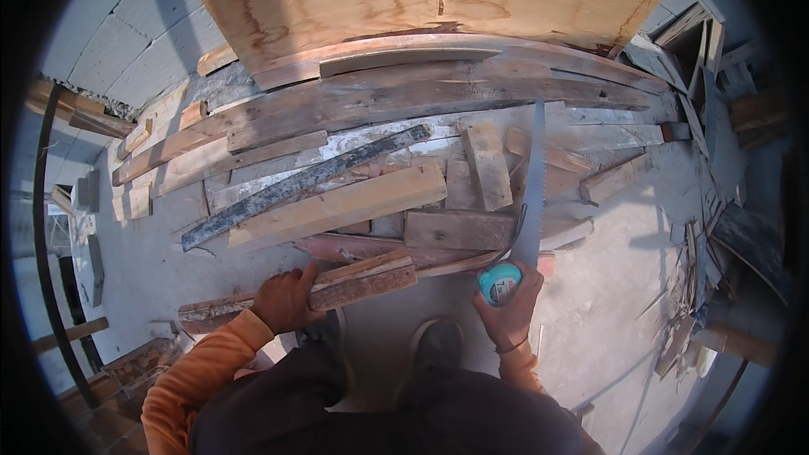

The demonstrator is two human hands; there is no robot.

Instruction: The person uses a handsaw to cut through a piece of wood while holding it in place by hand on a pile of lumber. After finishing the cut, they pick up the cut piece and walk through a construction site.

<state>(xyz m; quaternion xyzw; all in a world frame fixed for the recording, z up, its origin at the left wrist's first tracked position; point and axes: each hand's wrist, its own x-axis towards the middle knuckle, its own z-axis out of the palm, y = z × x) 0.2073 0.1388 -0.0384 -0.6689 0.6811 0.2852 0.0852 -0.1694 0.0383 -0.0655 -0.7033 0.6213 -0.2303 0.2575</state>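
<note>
Gripping a worn reddish wooden plank (324, 289), left hand (282, 299) fingers curled over it, right hand (510, 307) fingers wrapped around a teal-handled handsaw (524, 219), blade pointing far, weathered scrap boards (379, 143) beyond.

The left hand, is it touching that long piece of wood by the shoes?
Touching. The head view shows the left hand wrapped over the reddish wooden plank, fingers curled on its top edge, with no gap. The right hand holds a handsaw.
</note>
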